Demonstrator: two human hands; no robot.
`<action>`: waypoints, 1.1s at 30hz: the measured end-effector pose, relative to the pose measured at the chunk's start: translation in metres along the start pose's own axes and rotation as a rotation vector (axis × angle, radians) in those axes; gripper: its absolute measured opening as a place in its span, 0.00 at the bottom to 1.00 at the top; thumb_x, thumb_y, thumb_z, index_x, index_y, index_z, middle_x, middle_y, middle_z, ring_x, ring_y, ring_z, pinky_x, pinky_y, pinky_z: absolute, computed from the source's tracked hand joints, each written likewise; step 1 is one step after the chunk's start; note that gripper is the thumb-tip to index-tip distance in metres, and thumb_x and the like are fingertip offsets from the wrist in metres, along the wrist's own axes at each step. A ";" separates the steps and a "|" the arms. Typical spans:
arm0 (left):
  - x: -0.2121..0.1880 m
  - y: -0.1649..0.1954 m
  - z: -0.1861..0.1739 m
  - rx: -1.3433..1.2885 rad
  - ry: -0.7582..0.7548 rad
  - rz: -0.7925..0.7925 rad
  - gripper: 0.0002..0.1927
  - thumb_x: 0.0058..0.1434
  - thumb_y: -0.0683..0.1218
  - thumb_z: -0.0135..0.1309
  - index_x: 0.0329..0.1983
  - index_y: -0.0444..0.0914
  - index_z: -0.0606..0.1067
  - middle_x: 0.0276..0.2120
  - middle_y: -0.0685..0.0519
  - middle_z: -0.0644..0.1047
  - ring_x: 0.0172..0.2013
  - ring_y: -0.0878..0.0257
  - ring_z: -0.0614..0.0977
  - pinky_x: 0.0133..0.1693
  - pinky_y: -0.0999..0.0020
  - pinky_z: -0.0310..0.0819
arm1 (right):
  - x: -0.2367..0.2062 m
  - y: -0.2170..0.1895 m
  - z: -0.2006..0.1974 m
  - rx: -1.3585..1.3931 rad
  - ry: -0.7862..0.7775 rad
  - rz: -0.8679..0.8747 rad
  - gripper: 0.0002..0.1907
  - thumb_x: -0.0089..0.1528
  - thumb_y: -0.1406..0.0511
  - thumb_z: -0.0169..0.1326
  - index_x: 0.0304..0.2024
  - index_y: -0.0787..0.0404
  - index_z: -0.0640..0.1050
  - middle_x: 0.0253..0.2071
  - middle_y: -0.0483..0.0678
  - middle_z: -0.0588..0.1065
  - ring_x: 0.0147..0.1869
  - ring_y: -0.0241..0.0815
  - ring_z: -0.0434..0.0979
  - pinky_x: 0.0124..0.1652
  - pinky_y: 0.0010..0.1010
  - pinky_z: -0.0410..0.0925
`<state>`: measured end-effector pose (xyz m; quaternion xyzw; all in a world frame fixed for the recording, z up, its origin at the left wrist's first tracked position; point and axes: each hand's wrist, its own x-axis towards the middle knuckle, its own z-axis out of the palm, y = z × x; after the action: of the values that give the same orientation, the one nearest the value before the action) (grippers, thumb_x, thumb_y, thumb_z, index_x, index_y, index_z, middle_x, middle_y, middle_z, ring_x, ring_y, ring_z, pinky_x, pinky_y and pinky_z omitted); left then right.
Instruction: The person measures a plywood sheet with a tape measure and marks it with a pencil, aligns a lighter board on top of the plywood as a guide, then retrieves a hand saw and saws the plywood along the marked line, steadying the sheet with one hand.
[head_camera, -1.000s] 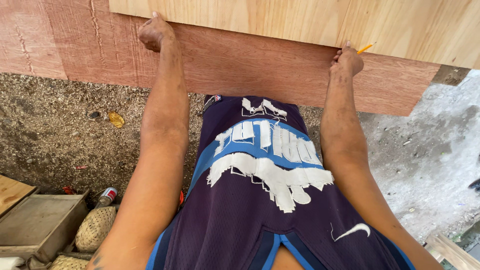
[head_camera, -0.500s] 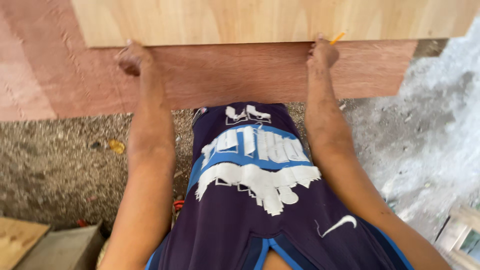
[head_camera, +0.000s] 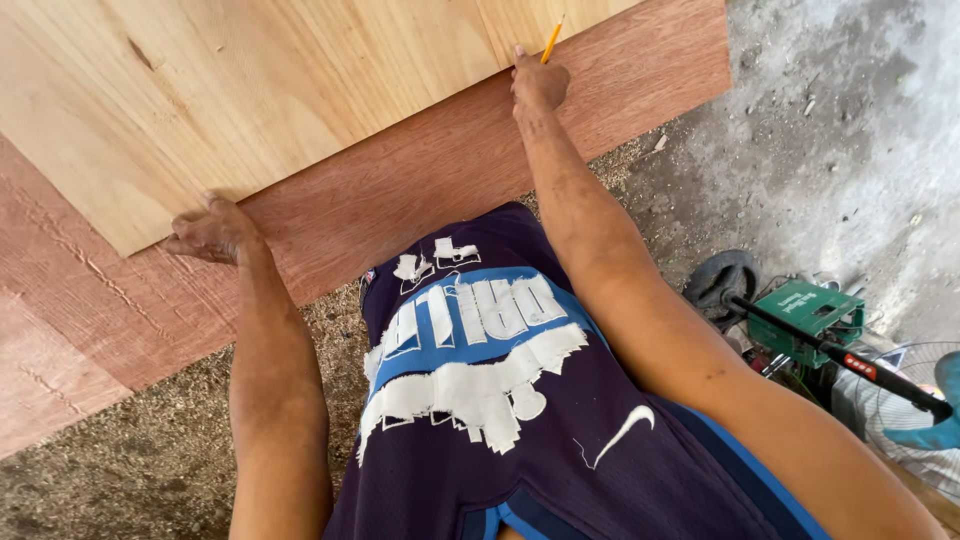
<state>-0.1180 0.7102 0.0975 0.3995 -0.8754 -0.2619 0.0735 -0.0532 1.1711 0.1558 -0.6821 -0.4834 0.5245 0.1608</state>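
Observation:
A pale plywood sheet (head_camera: 250, 90) lies on top of a larger reddish-brown board (head_camera: 420, 170). My left hand (head_camera: 212, 230) rests on the near edge of the pale sheet, fingers curled against it where it meets the red board. My right hand (head_camera: 538, 82) holds a yellow pencil (head_camera: 551, 40) with its tip at the pale sheet's edge, further along the same edge. Both my arms reach forward over my dark blue jersey.
Sawdust covers the ground (head_camera: 130, 460) under the boards. At the right, on grey concrete (head_camera: 830, 130), stand a green power tool (head_camera: 805, 315) with a black wheel (head_camera: 722, 280) and a long black handle (head_camera: 850, 360). A fan grille (head_camera: 915, 400) shows at the right edge.
The view has tilted and swung left, so the boards now run diagonally. Both hands stay on the pale sheet's edge, the pencil still in my right hand. The tools at right came into view.

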 end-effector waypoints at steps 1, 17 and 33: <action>-0.003 0.001 0.000 0.067 -0.011 0.068 0.35 0.58 0.52 0.71 0.54 0.25 0.67 0.62 0.25 0.55 0.57 0.35 0.67 0.54 0.52 0.70 | 0.001 0.001 0.000 0.004 -0.013 -0.004 0.15 0.56 0.64 0.68 0.28 0.71 0.79 0.20 0.51 0.77 0.14 0.34 0.68 0.12 0.27 0.58; -0.010 0.000 0.006 0.147 -0.179 -0.025 0.59 0.53 0.65 0.69 0.71 0.24 0.53 0.61 0.34 0.54 0.61 0.44 0.63 0.56 0.63 0.75 | 0.015 0.013 0.000 0.033 -0.053 0.053 0.14 0.55 0.65 0.69 0.31 0.68 0.77 0.22 0.51 0.79 0.16 0.33 0.70 0.14 0.25 0.60; -0.006 0.007 0.013 0.747 -0.214 0.143 0.56 0.62 0.79 0.34 0.67 0.24 0.62 0.69 0.32 0.58 0.62 0.40 0.60 0.62 0.44 0.52 | 0.011 0.017 -0.005 0.201 -0.105 0.156 0.14 0.50 0.63 0.73 0.29 0.67 0.83 0.22 0.51 0.80 0.13 0.32 0.62 0.14 0.22 0.54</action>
<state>-0.1232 0.7235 0.0904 0.3072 -0.9388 0.0401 -0.1505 -0.0401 1.1737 0.1391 -0.6698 -0.3817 0.6161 0.1614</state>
